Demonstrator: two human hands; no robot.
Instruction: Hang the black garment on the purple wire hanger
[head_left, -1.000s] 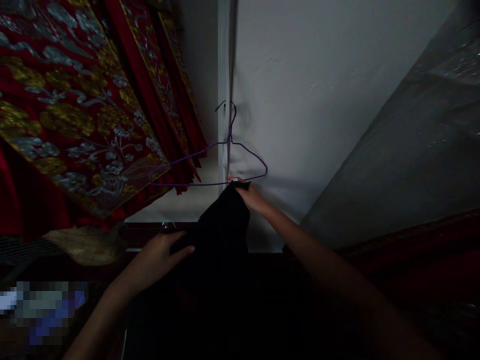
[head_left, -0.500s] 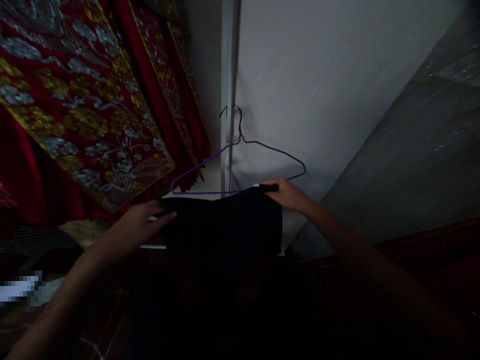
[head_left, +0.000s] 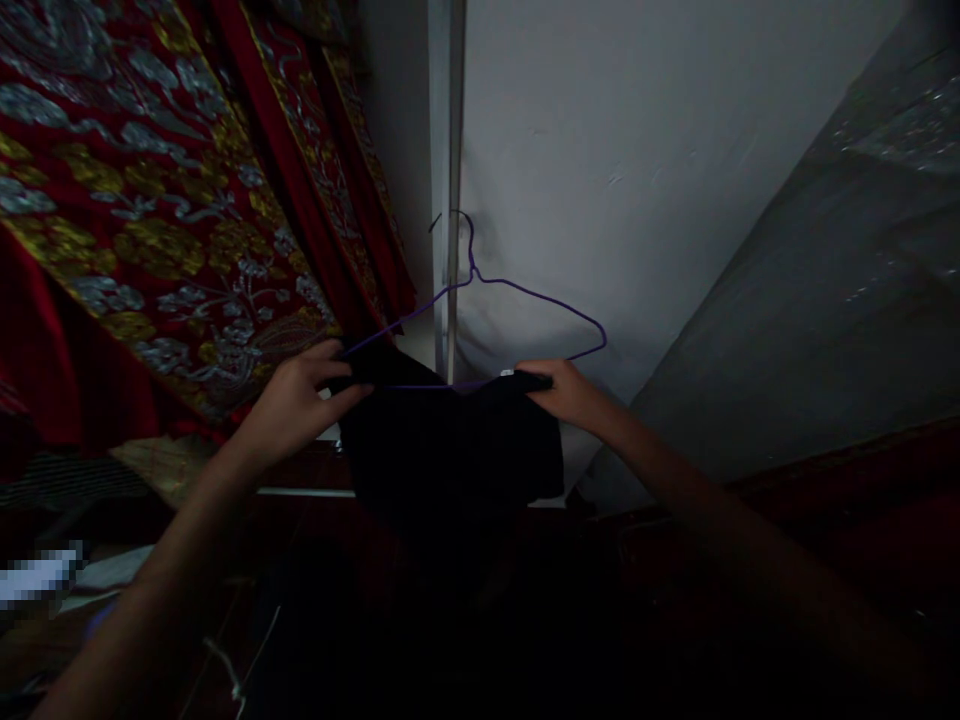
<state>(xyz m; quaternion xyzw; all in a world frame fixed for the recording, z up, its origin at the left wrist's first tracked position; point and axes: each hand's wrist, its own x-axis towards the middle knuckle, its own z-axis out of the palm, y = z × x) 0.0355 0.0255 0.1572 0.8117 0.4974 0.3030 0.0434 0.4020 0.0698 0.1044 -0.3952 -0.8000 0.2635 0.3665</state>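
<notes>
A purple clothes hanger (head_left: 526,291) hangs by its hook from a pale upright bar. A black garment (head_left: 457,450) spreads across the hanger's lower wire; too dark to tell its exact kind. My left hand (head_left: 304,395) pinches the garment's upper left edge, where its cloth now lies behind the hanger's left corner. At the upper right edge, close to a small white label (head_left: 507,373), my right hand (head_left: 559,388) grips the cloth in front of the wire. The hanger's right corner sticks out bare above that hand.
Red cloth (head_left: 172,220) with gold and silver embroidery hangs at the left. Behind the hanger stands the upright bar (head_left: 445,120) against a white wall (head_left: 645,130). A grey, plastic-like sheet (head_left: 795,320) slopes down at the right. Below, a white cord (head_left: 236,680) shows in the gloom.
My left hand has risen and moved right, bringing the garment's left side up over the hanger's left corner. My right hand keeps its grip almost in place. The view has shifted slightly.
</notes>
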